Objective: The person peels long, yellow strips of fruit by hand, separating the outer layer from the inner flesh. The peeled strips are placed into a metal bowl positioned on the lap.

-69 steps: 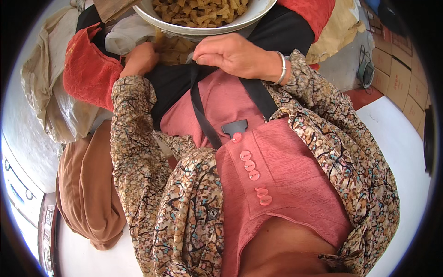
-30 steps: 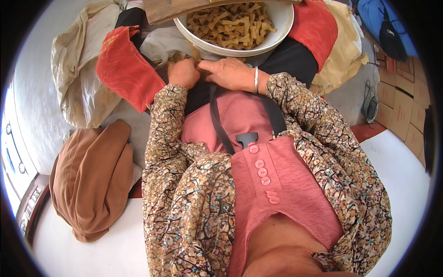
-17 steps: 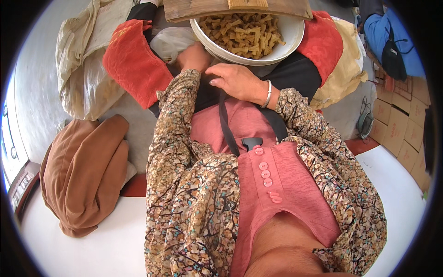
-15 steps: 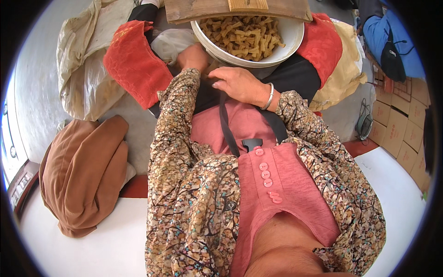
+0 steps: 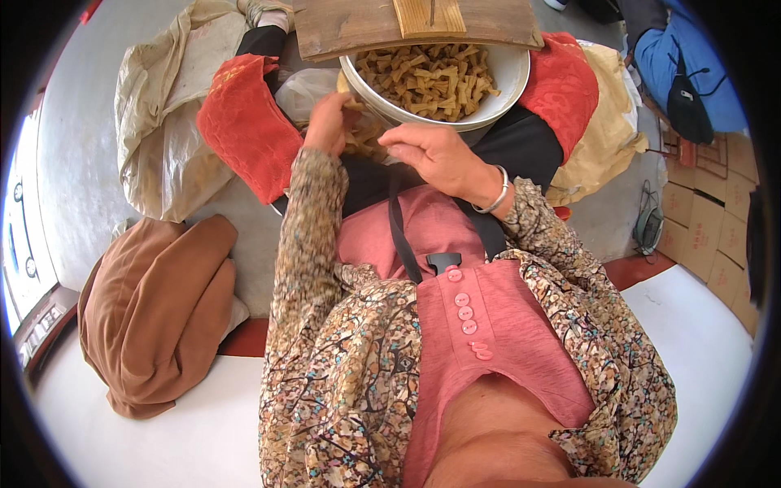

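**Both hands at the bowl's near rim**

My left hand [image 5: 327,122] is raised just below and left of the white bowl [image 5: 511,77], fingers curled in toward a small clump of tan pieces [image 5: 364,138] that sits between my two hands. I seem to pinch some of them, though my fingertips are hidden behind the hand, so I cannot tell how tight the hold is. My right hand [image 5: 439,159] lies just to the right of that clump, palm down, fingers bent and drawn together, their tips touching the pieces. A silver bangle [image 5: 496,191] circles that wrist.

The bowl stands just beyond both hands, heaped with more of the same tan, twisted strips [image 5: 427,77]. A wooden board [image 5: 411,24] rests across its far rim. Red cloth [image 5: 244,122] lies to the left of my left hand, and more of it shows beyond my right hand, on the bowl's other side. A clear plastic bag [image 5: 305,89] sits just past my left hand, against the bowl. Farther out to my left are a pale sack [image 5: 163,122] and, nearer me, a brown bundle [image 5: 154,313]. A black strap [image 5: 399,236] runs down my pink shirt below my right hand.
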The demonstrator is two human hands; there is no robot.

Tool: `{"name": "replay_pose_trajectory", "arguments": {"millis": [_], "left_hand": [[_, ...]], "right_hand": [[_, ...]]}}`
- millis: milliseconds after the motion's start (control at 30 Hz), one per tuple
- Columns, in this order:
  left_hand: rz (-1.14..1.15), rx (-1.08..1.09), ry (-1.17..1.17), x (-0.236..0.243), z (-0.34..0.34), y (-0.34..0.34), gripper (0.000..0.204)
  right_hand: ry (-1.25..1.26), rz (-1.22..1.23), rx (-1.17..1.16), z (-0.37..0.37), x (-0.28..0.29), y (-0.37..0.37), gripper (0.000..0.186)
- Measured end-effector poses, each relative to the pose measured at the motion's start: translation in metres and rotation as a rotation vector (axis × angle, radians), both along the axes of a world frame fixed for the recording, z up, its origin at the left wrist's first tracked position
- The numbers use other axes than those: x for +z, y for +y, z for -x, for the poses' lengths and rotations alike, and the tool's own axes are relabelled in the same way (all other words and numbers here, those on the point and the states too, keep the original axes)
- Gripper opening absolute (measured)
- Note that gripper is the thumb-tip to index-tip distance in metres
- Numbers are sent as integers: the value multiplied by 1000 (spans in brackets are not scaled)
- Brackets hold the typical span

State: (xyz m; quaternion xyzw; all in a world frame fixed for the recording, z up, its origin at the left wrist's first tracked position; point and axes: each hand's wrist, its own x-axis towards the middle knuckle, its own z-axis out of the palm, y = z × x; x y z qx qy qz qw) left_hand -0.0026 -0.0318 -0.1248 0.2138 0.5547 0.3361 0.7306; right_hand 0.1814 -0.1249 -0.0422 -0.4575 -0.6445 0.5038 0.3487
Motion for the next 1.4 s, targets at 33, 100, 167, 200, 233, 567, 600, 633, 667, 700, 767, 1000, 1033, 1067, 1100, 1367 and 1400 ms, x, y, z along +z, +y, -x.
{"name": "replay_pose_trajectory", "arguments": {"millis": [33,100,167,200,233,567,600,633,667,700,767,1000,1033,1067,1100,1367,1400], "left_hand": [[-80,60,-37,20,2,-14,17],[-154,-56,-168,59,17,-44,15],[-309,-221,-111,82,28,-64,13],[-323,-323,9,102,29,-73,14],[-339,-433,129,129,26,-79,15],[-1266,-654,486,295,40,-88,14],[-1375,-708,414,298,45,-80,16],[-1325,-715,429,305,48,-75,18],[-1272,-721,446,310,51,-76,20],[-1216,-643,499,305,54,-77,22],[-1166,-403,745,290,44,-79,20],[-794,-735,983,169,10,-63,13],[-979,-775,1009,160,-2,-63,16],[-1042,-855,973,163,-7,-56,23],[-983,-719,688,164,-16,-52,27],[-223,-856,-372,180,-61,-46,28],[-200,-822,-364,185,-61,-43,26]], "right_hand": [[-34,-141,-44,1,9,2,28],[-99,-422,-125,4,26,8,33],[-245,-574,-124,5,41,19,37],[-315,-651,-116,7,46,23,39],[-313,-658,-92,9,49,25,35],[-1,-108,455,-50,137,8,21],[-7,-164,400,-56,146,7,23],[-6,-217,344,-62,151,6,26],[-5,-270,290,-66,154,5,28],[14,-317,221,-70,153,5,33],[-200,-450,128,-79,156,3,33],[-272,-455,-9,-72,133,1,36],[-253,-421,7,-71,127,2,38],[-234,-386,22,-70,124,3,41],[-271,-413,36,-69,125,5,33],[58,-174,-357,-71,133,12,25],[79,-147,-380,-75,131,16,24]]}}
